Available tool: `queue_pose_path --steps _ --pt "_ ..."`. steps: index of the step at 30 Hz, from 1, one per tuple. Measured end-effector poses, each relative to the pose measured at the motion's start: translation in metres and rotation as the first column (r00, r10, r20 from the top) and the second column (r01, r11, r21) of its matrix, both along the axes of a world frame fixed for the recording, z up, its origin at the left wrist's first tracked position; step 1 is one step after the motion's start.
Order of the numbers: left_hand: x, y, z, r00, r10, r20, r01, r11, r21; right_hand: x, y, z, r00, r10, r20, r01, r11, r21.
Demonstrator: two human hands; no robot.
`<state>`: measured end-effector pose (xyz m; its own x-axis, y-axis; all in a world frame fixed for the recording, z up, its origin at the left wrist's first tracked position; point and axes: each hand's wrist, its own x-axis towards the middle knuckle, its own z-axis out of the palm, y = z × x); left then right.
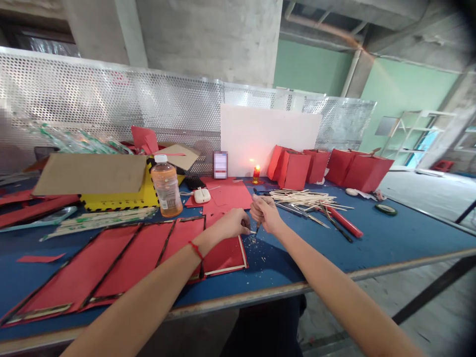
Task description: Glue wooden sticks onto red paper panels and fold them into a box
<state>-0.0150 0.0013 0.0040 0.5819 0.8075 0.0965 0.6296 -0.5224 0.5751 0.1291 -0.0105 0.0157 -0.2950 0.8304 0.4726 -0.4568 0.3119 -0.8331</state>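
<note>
My left hand (236,223), a red cord round its wrist, is closed on a small pale wooden stick (253,232), only its tip showing. Close beside it, my right hand (265,212) makes a fist around a slim dark-handled tool (258,229). The tool points down at the stick's end; its blade or tip is too small to make out. Pale wood shavings (253,241) lie scattered on the blue tabletop below. Left of the hands rests a long red panel (148,248) with dark strips across it and light wooden strips at its right corner, partly covered by my left forearm.
A lit red candle (256,174) burns behind my hands. To the right lie a pile of wooden sticks (303,199) and a red tube (344,222), with red boxes (293,168) behind. An orange drink bottle (166,188), a phone (220,165) and a yellow box (111,200) stand left.
</note>
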Motion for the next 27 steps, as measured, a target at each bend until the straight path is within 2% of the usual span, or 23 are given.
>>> queue_pose_path --steps 8,15,20,27 --pt "0.002 -0.004 0.003 1.0 0.012 -0.013 -0.012 1.0 -0.005 0.0 0.003 0.0 0.998 -0.025 -0.052 0.023 0.999 -0.046" --pt "0.001 0.003 -0.001 0.996 0.035 -0.083 -0.034 0.999 0.005 -0.002 0.011 0.0 0.998 -0.057 -0.035 0.053 0.991 -0.122" --pt "0.001 0.004 -0.002 0.994 0.011 -0.111 0.0 0.995 0.095 0.003 0.018 0.0 0.993 -0.105 -0.058 0.091 0.974 -0.208" --pt "0.002 -0.004 0.0 0.974 -0.062 -0.216 0.109 0.972 0.21 -0.001 0.015 -0.002 0.994 -0.105 -0.022 0.1 0.983 -0.151"
